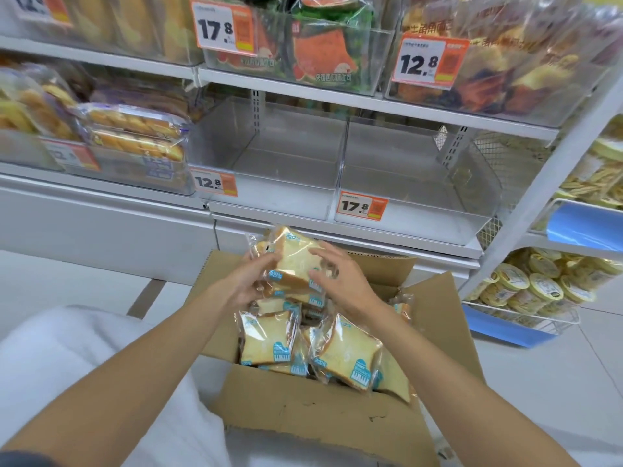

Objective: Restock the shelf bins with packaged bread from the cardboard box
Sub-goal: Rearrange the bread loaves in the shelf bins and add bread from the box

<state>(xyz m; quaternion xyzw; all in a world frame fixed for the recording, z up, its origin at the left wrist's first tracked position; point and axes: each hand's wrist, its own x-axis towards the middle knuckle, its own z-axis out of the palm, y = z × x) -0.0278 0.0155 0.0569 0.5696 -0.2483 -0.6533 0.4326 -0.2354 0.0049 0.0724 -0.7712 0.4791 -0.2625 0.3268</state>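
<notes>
An open cardboard box (303, 412) stands on the floor below the shelf, with several clear packs of sliced bread (266, 342) inside. Above the box my left hand (247, 281) grips a stack of bread packs (295, 261) from the left. My right hand (340, 278) rests against the stack's right side, fingers spread and slightly bent. Two clear shelf bins sit just beyond: the left bin (269, 170) with a 12.8 tag and the right bin (404, 183) with a 17.8 tag. Both hold nothing.
Bins of packaged bread (135, 143) fill the shelf to the left and the shelf above (323, 52). A side rack at right holds yellow tubs (526, 284) in a wire basket. A white cloth (84, 365) lies at lower left.
</notes>
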